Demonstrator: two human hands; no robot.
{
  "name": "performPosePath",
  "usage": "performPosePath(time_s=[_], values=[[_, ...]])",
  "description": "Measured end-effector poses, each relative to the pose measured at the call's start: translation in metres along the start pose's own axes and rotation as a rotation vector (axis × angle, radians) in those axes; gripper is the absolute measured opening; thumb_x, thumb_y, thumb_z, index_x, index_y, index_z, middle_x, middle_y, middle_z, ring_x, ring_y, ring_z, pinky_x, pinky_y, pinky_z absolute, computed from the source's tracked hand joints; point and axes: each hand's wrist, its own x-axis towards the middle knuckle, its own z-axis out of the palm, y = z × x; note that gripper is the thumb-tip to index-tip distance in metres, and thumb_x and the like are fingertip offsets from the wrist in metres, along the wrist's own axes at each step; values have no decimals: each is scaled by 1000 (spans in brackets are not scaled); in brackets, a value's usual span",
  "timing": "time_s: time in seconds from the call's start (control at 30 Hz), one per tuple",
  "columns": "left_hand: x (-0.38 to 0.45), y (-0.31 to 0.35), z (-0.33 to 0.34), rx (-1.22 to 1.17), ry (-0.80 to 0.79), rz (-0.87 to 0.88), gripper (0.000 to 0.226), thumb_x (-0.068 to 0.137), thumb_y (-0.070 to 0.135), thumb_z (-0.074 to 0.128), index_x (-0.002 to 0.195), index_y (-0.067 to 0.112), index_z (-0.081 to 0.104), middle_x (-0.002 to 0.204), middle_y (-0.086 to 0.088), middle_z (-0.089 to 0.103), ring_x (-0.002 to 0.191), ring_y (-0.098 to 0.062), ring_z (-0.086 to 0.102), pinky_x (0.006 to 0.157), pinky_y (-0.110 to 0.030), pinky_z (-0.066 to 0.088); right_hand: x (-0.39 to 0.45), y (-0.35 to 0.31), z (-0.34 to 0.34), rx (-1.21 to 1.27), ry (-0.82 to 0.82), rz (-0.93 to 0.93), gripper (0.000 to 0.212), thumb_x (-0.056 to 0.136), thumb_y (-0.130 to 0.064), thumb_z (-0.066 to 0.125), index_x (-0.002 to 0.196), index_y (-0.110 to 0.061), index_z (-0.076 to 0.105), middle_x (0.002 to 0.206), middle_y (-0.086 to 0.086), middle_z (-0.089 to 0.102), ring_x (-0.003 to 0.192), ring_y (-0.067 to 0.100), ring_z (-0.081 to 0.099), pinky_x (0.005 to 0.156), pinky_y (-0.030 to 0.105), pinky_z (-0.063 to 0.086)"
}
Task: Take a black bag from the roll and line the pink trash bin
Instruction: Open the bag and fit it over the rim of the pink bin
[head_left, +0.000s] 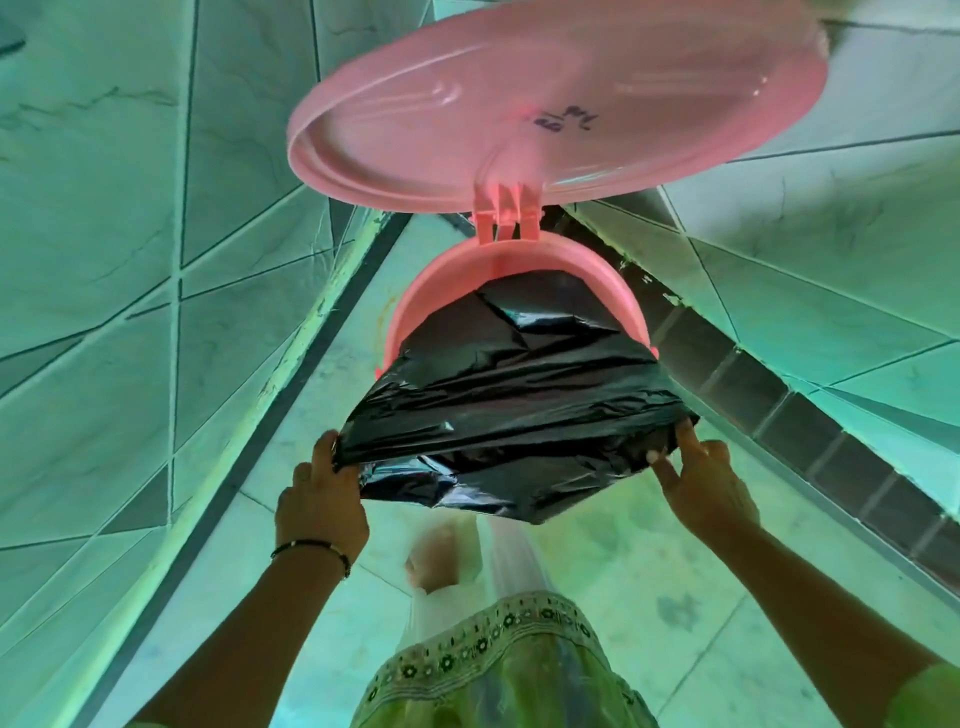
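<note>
Between tiled walls (104, 234), both hands (319, 506) stretch black bag (509, 415) over pink bin (519, 254).

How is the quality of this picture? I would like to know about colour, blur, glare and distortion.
Head view: a green-teal cast covers the tiled walls and floor; wide-angle distortion bends the tile lines; the pink lid is smeared by motion blur at its far right edge; small glare patches shine on the black bag; both hands, left and right, look sharp.
</note>
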Motion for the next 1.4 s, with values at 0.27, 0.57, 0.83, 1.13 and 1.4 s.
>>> performPosePath(time_s=[0.27, 0.57, 0.83, 1.13, 1.4], values=[[87, 19, -18, -459, 132, -37, 28, 86, 1, 46, 109, -5, 60, 114, -31, 58, 94, -40, 59, 82, -41, 48, 71, -40, -6, 564, 165, 47, 50, 92, -39, 32, 140, -23, 29, 140, 25, 32, 122, 48, 43, 94, 62, 42], [120, 74, -87, -931, 288, -51, 34, 78, 14, 40, 103, 6, 63, 97, -25, 62, 83, -37, 57, 76, -42, 47, 82, -63, -41, 481, 350, -172, 49, 98, -29, 35, 146, -23, 27, 144, 22, 33, 126, 41, 40, 98, 43, 36], [151, 104, -125, -678, 102, 121, 38, 99, 17, 33, 135, 12, 45, 136, -16, 50, 123, -32, 48, 98, -33, 39, 116, -100, -95, 370, 392, -351, 29, 87, -9, 57, 115, -6, 66, 119, 13, 66, 106, 27, 62, 92, 24, 42], [141, 108, -98, -771, 7, -46, 58, 100, 39, 14, 132, 3, 46, 132, -28, 51, 119, -39, 49, 96, -40, 39, 101, -41, -80, -420, 92, -507, 31, 88, -21, 48, 119, -21, 53, 100, 15, 65, 92, 33, 63, 73, 37, 49], [138, 106, -104, -709, -103, -108, 66, 93, 59, 11, 87, 12, 58, 71, -12, 46, 61, -20, 41, 57, -29, 31, 60, -28, -16, 369, -35, -166, 51, 93, -4, 35, 142, -21, 28, 95, 15, 58, 63, 32, 62, 62, 46, 56]])
